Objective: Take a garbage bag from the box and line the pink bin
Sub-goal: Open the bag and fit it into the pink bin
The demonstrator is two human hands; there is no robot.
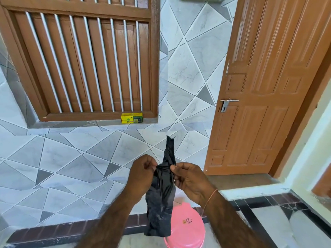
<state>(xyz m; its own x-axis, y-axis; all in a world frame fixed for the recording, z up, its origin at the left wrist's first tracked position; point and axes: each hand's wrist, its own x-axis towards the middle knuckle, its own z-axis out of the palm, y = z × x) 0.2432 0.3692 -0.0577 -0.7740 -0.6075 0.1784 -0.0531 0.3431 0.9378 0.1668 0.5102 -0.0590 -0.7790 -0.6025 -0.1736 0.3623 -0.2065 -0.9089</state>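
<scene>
A crumpled black garbage bag (160,197) hangs in front of me, folded and narrow, with one end sticking up. My left hand (141,173) pinches its left edge near the top, and my right hand (189,179) pinches the right edge at the same height. The pink bin (188,228) stands on the floor below my hands, partly hidden by the bag, with a small label on its pink top. The yellow and green bag box (131,118) sits on the window sill against the wall, well beyond my hands.
A brown barred window (84,58) fills the tiled wall ahead. A brown door (265,104) with a metal handle stands at the right, above a raised step. Dark tile borders run along the floor near the bin.
</scene>
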